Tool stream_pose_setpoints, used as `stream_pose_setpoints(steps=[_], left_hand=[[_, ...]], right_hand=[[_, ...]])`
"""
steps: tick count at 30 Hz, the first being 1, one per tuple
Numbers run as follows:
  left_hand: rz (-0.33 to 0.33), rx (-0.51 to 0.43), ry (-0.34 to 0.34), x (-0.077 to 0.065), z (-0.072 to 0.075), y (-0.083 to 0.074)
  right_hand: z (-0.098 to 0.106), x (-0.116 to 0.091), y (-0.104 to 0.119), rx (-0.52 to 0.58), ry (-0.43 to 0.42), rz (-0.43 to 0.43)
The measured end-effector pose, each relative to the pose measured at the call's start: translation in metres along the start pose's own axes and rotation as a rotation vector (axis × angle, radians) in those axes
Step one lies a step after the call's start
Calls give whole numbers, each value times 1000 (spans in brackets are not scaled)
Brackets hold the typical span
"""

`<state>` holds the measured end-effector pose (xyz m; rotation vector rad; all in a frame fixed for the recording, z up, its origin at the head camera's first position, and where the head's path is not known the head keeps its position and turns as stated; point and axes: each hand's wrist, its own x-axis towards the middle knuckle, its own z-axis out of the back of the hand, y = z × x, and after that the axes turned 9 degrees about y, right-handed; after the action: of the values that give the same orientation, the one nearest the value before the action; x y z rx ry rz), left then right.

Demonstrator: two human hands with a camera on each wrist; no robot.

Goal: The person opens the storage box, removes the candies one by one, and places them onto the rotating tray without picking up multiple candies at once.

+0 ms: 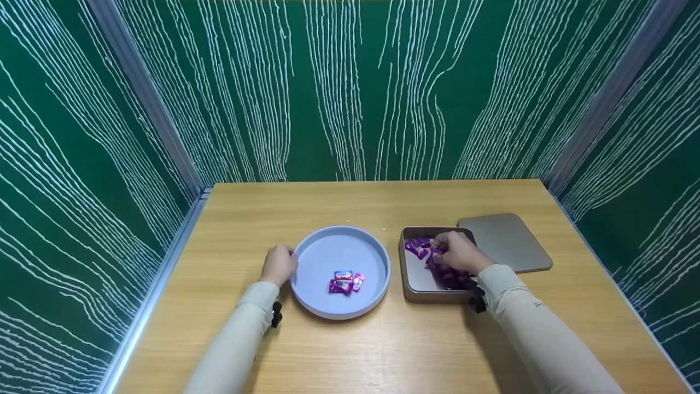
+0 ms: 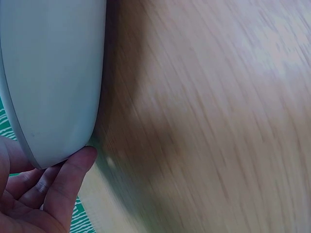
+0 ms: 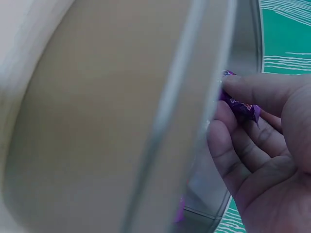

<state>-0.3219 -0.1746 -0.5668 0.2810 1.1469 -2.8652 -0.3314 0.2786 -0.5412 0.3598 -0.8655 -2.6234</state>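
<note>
A round, pale blue-grey plate point(image 1: 317, 257) with a raised rim rests on the table, several small wrapped candies point(image 1: 343, 285) lying in it. My left hand point(image 1: 279, 265) holds its left rim; in the left wrist view, fingers point(image 2: 73, 170) touch the plate's outer wall point(image 2: 53, 87). To the right is an open rectangular metal tin point(image 1: 432, 296) containing several purple-wrapped candies point(image 1: 418, 249). My right hand point(image 1: 458, 251) reaches into it. In the right wrist view, the thumb and fingers pinch one purple-wrapped candy point(image 3: 242, 108), while the tin's wall point(image 3: 107, 116) fills much of the view.
The tin's flat lid point(image 1: 508, 243) lies behind and to the right of the tin, close against it. Green panels point(image 1: 339, 109) with white wavy lines stand around the wooden table point(image 1: 339, 355) at the back and both sides.
</note>
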Motion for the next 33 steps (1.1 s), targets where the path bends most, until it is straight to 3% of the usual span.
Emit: stream_pose_setpoints(steps=[14,20,21,23,27,28,33], left_hand=[[57,-38,54,0,1,-2],[17,-4,26,-2,2,-3],[-17,1,14,8,-2,8],[-27,14,6,9,-2,10],[-18,2,6,11,-4,12],[12,4,10,2,1,1],[21,14,-1,1,0,0]], right_hand=[[18,3,22,79,28,-41],[21,5,33,68,-5,7],[22,6,36,61,-9,20],[22,8,40,51,-9,41],[20,12,50,70,16,29],[19,13,52,77,20,26],[14,17,62,101,35,50]])
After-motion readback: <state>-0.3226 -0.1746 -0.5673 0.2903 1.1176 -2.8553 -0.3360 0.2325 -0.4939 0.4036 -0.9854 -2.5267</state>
